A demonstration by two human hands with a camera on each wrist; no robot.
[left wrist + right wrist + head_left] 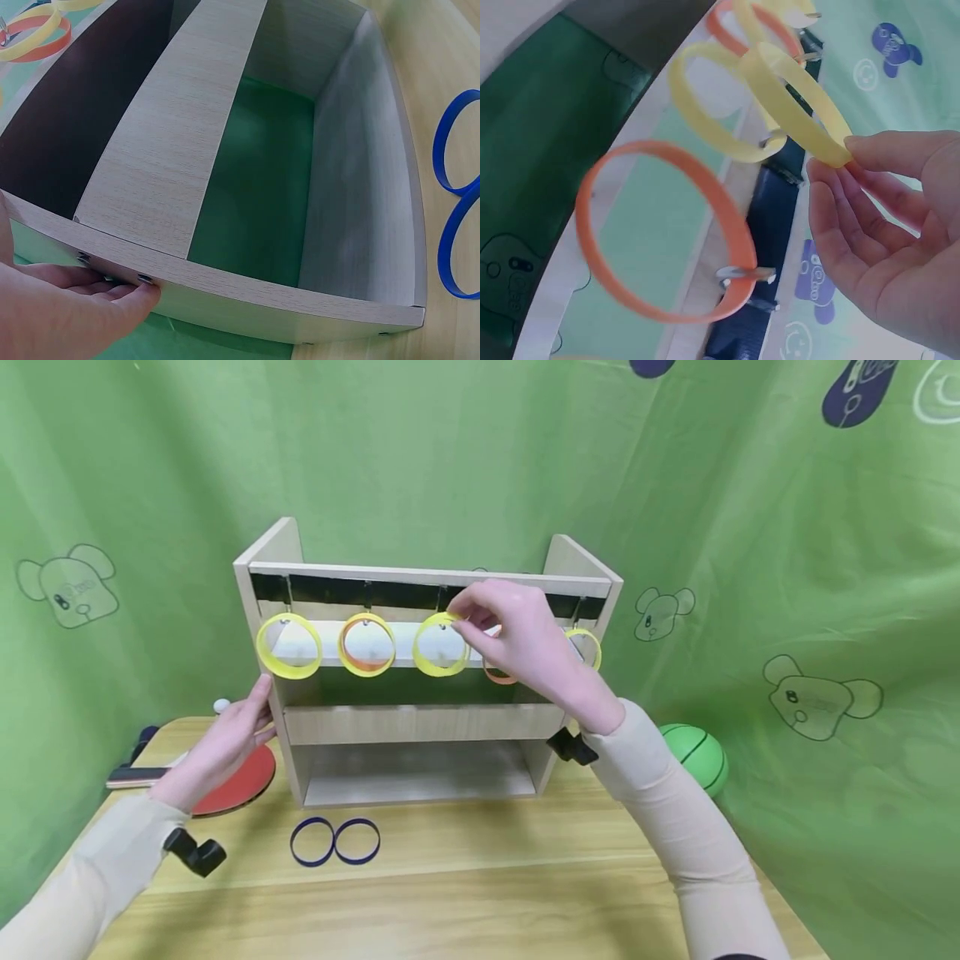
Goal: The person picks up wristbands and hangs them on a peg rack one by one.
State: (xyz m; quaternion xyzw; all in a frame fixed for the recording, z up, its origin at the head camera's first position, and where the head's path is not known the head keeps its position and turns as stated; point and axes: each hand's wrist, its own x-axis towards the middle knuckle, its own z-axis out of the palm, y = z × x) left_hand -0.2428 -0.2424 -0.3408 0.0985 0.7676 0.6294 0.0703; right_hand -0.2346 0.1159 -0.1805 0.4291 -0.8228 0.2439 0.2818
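Observation:
My right hand [517,631] pinches a yellow ring [795,109] between thumb and fingertips, in front of the middle of the hook row. Right behind it in the right wrist view, another yellow ring [694,112] hangs on a hook. An orange ring [592,247] hangs from the neighbouring hook, partly covered by my hand in the head view. My left hand [236,731] rests against the outer face of the left side panel of a pale wooden shelf [420,724], its fingertips [142,296] touching the wood.
More rings hang along the black strip [326,587], yellow [260,647] at the left and yellow [597,652] at the right. Two blue rings [357,862] lie on the table [450,902]. A red paddle [247,781] is at left, a green ball [693,758] at right.

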